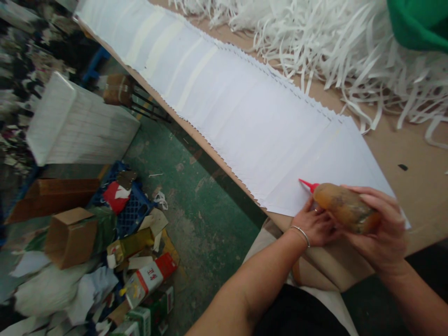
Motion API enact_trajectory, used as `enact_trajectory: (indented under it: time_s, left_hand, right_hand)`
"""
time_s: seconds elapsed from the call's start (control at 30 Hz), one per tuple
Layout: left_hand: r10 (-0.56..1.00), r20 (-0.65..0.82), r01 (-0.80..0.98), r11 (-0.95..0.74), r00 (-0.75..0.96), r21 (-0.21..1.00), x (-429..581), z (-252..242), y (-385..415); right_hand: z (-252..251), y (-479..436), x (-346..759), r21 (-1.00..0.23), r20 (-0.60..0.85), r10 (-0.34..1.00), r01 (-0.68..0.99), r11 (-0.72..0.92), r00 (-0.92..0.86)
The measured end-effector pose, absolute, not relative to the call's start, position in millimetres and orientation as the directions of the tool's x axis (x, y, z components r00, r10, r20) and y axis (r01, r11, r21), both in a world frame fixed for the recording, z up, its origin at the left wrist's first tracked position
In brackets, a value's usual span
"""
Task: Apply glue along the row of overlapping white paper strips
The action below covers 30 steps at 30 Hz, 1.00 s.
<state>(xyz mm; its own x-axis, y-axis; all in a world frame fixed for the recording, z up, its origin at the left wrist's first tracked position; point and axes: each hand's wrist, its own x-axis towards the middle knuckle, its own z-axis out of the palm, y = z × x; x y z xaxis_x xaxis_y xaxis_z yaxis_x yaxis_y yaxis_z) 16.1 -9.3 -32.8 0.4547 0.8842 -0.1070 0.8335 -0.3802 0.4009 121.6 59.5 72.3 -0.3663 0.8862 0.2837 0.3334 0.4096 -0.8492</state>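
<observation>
My right hand [381, 233] is wrapped around an amber, stained squeeze bottle [345, 207]. The bottle is tilted, and its red nozzle [308, 185] points left over a white paper sheet [343, 161]. My left hand [315, 226], with a ring and a bracelet, lies on the sheet's near edge just below the nozzle. Its fingers look laid flat, though the bottle hides some of them. Overlapping white sheets [245, 116] with jagged long edges run in a row toward the far left, some showing pale yellowish bands.
White paper strips [315, 42] are heaped along the brown table [420, 172], near a green item [420, 23]. A dark scrap [402, 167] lies on the table. Below left, the green floor [203, 219] holds an open carton [72, 238], a blue crate [136, 210] and several cans.
</observation>
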Motion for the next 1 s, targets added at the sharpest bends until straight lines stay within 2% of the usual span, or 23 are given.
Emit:
enact_trajectory:
  time_s: [0.1,0.17,0.2,0.27,0.33,0.47,0.57,0.9,1.0]
  left_hand:
    - [0.915,-0.01,0.85,-0.371,0.403,0.375,7,-10,-9]
    - [0.924,-0.011,0.868,-0.355,0.382,0.348,3,0,-9]
    - [0.924,-0.019,0.871,-0.354,0.383,0.341,2,3,-9]
    - [0.922,-0.028,0.872,-0.356,0.387,0.336,2,4,-8]
    - [0.922,-0.019,0.87,-0.358,0.387,0.338,4,0,-8]
    - [0.925,0.031,0.87,-0.368,0.38,0.326,7,-10,-7]
    - [0.926,0.047,0.877,-0.371,0.376,0.306,8,-12,-7]
    - [0.926,0.062,0.878,-0.374,0.373,0.299,6,-9,-5]
    - [0.925,0.071,0.875,-0.377,0.373,0.305,5,-9,-5]
  right_hand:
    - [81,80,132,-0.908,0.25,0.966,0.332,0.256,-0.062]
    - [83,93,141,-0.993,0.057,0.992,0.111,0.044,0.115]
    - [82,100,147,-0.998,-0.06,0.989,-0.042,-0.055,0.134]
    - [79,113,161,-0.934,-0.247,0.967,-0.281,-0.222,0.058]
    - [74,126,175,-0.873,-0.342,0.94,-0.377,-0.31,0.018]
    - [66,150,184,-0.818,-0.393,0.906,-0.511,-0.265,0.159]
    - [69,163,177,-0.812,-0.388,0.899,-0.537,-0.228,0.205]
    - [79,172,167,-0.811,-0.379,0.922,-0.508,-0.289,0.081]
    - [73,181,164,-0.814,-0.372,0.923,-0.511,-0.276,0.094]
